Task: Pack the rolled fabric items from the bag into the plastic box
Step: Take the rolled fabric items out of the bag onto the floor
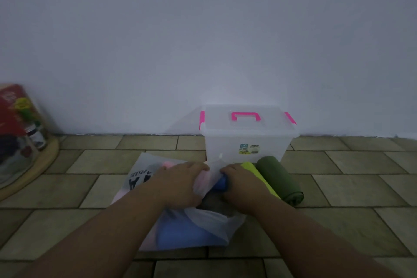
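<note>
A translucent white plastic bag (198, 223) with black lettering lies on the tiled floor in front of me. My left hand (180, 184) grips the bag's upper edge. My right hand (242, 185) reaches into the bag's mouth and is closed on a blue fabric roll (221, 184). Pink and blue rolls show through the bag. A yellow-green roll (259, 178) and a dark green roll (279, 179) lie on the floor to the right of the bag. The clear plastic box (246, 142) with pink handle and latches stands behind, lid shut, against the wall.
A round wooden tray (38, 169) with a red box and a clear container stands at the far left by the wall. Tiled floor (361, 187) stretches to the right and front.
</note>
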